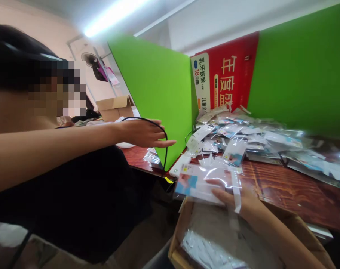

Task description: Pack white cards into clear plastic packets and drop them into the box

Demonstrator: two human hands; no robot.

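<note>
My right hand [232, 198] reaches in from the lower right, its fingers closed on a clear plastic packet [189, 183] with a printed white-and-blue card inside. Motion blurs the fingers and the packet's edge. Beneath the packet is an open cardboard box [174, 243] holding several shiny plastic packets [206, 250]. Beyond my hand, a heap of similar packets [234, 127] lies on the dark red wooden table [266, 179]. My left hand is out of view.
At left sits a co-worker, whose arm and hand [140, 132] extend towards a green divider panel [155, 86]. A black cable [167, 149] hangs by that hand. A red printed panel [237, 71] stands behind the heap, and another cardboard box [115, 108] behind the divider.
</note>
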